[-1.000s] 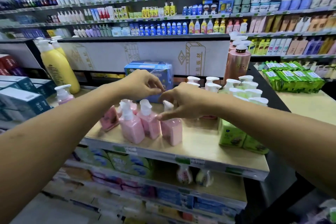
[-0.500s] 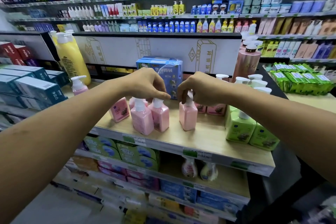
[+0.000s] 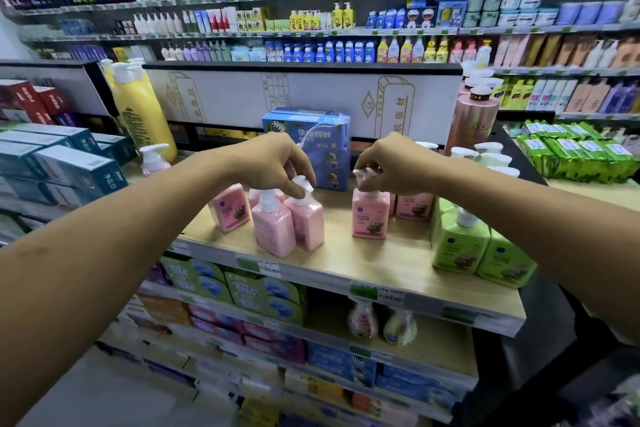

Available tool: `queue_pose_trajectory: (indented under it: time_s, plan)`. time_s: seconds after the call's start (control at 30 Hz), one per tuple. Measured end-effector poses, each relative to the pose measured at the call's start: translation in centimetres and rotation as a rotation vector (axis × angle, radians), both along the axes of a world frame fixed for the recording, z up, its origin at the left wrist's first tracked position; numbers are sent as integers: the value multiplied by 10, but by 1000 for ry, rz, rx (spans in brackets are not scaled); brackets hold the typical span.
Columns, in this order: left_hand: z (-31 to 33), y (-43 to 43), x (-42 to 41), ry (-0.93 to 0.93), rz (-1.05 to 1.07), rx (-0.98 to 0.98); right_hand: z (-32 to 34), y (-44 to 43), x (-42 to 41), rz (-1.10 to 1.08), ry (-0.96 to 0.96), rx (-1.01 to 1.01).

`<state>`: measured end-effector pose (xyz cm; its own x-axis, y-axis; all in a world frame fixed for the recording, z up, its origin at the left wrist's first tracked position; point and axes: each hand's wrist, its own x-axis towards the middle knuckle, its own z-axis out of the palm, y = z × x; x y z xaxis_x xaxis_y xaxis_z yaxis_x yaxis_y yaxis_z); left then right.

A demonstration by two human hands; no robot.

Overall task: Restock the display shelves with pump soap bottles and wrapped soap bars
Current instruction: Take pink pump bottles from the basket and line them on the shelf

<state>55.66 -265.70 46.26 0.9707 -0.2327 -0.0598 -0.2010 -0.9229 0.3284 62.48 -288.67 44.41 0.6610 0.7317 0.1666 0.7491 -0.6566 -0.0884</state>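
Pinching with the left hand (image 3: 273,163) the white pump of a pink soap bottle (image 3: 309,224), upright on the wooden shelf (image 3: 381,265). Pinching with the right hand (image 3: 393,163) the pump of a second pink bottle (image 3: 370,217), further right. Behind, blue soap-bar pack (image 3: 311,135); near right, green pump bottles (image 3: 460,246).

Both bare arms stretched forward and inward, wrists dropped. The left grip (image 3: 273,163) was palm-down, fingers curled, tips pinching a pump head (image 3: 303,184). The right grip (image 3: 391,163) mirrored it, thumb and forefinger pinching a second pump head (image 3: 363,174). Grips near, not touching.
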Motion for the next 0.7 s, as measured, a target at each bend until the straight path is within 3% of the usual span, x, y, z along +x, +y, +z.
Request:
queue_pose_trajectory:
  time_s: [0.27, 0.7]
  plan:
    - [-6, -14, 14, -100, 63, -248, 12, -19, 6, -86, 18, -27]
    - [-23, -73, 48, -256, -33, -117, 22, -51, 12, -135, -25, 17]
